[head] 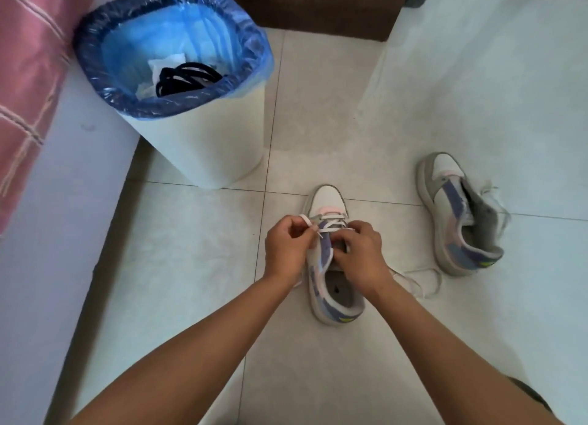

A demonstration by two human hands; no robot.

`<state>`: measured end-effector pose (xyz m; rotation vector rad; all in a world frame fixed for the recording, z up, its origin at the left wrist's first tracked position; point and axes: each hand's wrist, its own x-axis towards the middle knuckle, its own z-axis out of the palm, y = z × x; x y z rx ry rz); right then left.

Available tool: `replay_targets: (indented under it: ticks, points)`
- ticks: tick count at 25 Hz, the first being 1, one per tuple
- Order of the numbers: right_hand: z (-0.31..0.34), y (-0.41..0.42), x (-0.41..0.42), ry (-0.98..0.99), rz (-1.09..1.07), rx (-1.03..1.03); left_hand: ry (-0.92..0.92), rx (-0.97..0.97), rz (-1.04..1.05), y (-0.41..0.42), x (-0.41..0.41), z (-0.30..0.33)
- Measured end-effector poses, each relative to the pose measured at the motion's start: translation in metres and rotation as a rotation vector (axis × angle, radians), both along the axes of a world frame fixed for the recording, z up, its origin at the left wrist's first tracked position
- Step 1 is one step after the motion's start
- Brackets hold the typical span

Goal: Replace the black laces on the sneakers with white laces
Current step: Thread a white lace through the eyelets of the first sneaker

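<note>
A white, purple and pink sneaker (327, 202) stands on the floor in front of me, toe pointing away. A white lace (332, 223) crosses its front eyelets. My left hand (286, 249) pinches one lace end beside the left eyelets. My right hand (358, 256) grips the shoe's tongue and right eyelet side, fingers curled. The lace's other end trails on the floor to the right (420, 284). A second sneaker (458, 214) lies tilted at the right with a white lace loose on it. Black laces (187, 77) lie in the bin.
A white waste bin (203, 144) with a blue liner stands at the left rear. A bed with a pink checked cover (28, 74) runs along the left edge. A wooden cabinet (318, 4) stands at the back. The floor (477, 90) is pale tile.
</note>
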<state>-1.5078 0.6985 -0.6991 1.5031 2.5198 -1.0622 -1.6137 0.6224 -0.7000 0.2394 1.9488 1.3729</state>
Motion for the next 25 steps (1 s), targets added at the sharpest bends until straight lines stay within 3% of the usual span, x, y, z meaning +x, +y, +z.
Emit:
replay_targets:
  ticks: [10,14,17,19,21,23,25]
  points:
    - [0.003,-0.005,-0.002,0.046,-0.076,-0.050,0.013,0.085,-0.151,-0.002,-0.003,-0.003]
    - [0.003,-0.004,-0.003,0.025,-0.055,-0.020,0.223,0.055,-0.334,-0.005,-0.003,-0.003]
    - [0.007,0.000,-0.006,-0.099,0.077,0.121,0.373,0.074,-0.417,-0.011,-0.004,-0.002]
    - [0.010,0.001,-0.009,-0.151,0.106,0.176,0.494,-0.043,-0.496,-0.019,0.004,-0.001]
    - [0.013,0.000,-0.008,-0.209,0.134,0.219,0.605,-0.314,-0.612,-0.028,0.017,0.003]
    - [0.014,0.000,-0.004,-0.268,0.176,0.268,0.597,-0.472,-0.681,-0.029,0.030,0.009]
    - [0.016,-0.001,0.000,-0.297,0.166,0.259,0.517,-0.490,-0.763,-0.028,0.044,0.010]
